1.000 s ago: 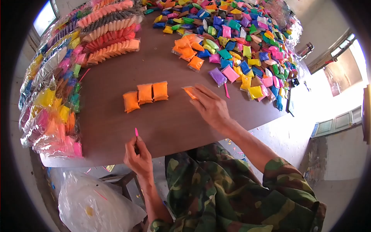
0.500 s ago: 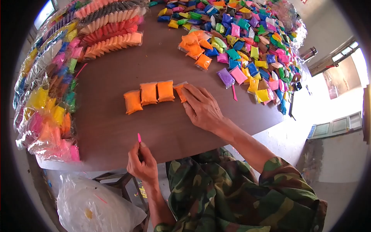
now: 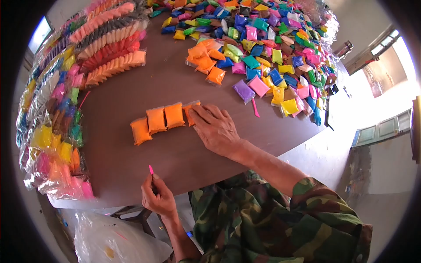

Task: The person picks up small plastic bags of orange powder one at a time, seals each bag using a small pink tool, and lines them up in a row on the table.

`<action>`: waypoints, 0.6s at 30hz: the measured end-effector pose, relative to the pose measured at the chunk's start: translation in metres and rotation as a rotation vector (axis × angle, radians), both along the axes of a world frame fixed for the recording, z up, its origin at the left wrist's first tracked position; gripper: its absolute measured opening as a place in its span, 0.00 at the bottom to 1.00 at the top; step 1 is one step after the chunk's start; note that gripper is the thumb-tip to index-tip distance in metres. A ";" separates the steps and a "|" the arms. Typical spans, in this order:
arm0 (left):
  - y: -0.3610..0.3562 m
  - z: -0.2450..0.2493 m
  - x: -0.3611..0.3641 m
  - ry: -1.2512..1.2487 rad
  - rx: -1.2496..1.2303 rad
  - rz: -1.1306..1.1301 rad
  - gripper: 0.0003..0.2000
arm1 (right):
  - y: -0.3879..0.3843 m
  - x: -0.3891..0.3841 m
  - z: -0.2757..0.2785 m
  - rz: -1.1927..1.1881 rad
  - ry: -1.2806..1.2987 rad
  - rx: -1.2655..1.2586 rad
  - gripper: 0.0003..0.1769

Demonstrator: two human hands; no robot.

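Note:
Three orange packets (image 3: 156, 120) lie side by side in a slightly curved row on the brown table (image 3: 118, 166). At the row's right end my right hand (image 3: 215, 129) lies over a fourth orange packet (image 3: 189, 112), its fingers together and covering the packet's right part. Near the table's front edge, my left hand (image 3: 158, 196) is closed in a pinch around a small pink stick (image 3: 151, 169), whose tip points up. Beyond the row sits a small heap of orange packets (image 3: 204, 57).
A large pile of mixed coloured packets (image 3: 272, 52) covers the back right. Stacked rows of packets (image 3: 114, 65) and clear bags (image 3: 57, 162) line the left side. Another pink stick (image 3: 255, 108) lies by a purple packet (image 3: 244, 90). A large plastic bag (image 3: 114, 241) hangs below the front edge.
The view has shifted, so the table and packets appear moved left. My right hand remains at the fourth orange packet, which sits close to the row. My left hand still pinches the pink stick.

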State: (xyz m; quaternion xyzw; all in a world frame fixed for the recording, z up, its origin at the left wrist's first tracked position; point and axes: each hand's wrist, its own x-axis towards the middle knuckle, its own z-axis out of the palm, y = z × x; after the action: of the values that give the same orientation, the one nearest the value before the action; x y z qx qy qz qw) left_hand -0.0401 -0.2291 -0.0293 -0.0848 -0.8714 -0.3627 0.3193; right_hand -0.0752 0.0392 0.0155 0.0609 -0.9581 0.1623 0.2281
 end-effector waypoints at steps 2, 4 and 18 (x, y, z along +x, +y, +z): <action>0.001 0.001 0.000 -0.008 -0.006 0.008 0.04 | 0.003 -0.007 -0.002 0.015 -0.010 0.000 0.24; 0.003 0.003 0.001 -0.005 -0.004 0.007 0.04 | 0.003 -0.008 -0.009 0.025 0.018 0.001 0.26; 0.006 0.003 -0.001 0.015 -0.026 0.033 0.04 | 0.073 -0.033 0.011 -0.015 0.080 0.034 0.29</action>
State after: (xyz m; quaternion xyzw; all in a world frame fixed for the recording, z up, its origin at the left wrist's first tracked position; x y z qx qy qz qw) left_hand -0.0408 -0.2226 -0.0260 -0.0774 -0.8749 -0.3455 0.3304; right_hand -0.1083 0.1125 0.0265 0.0640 -0.9512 0.1418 0.2666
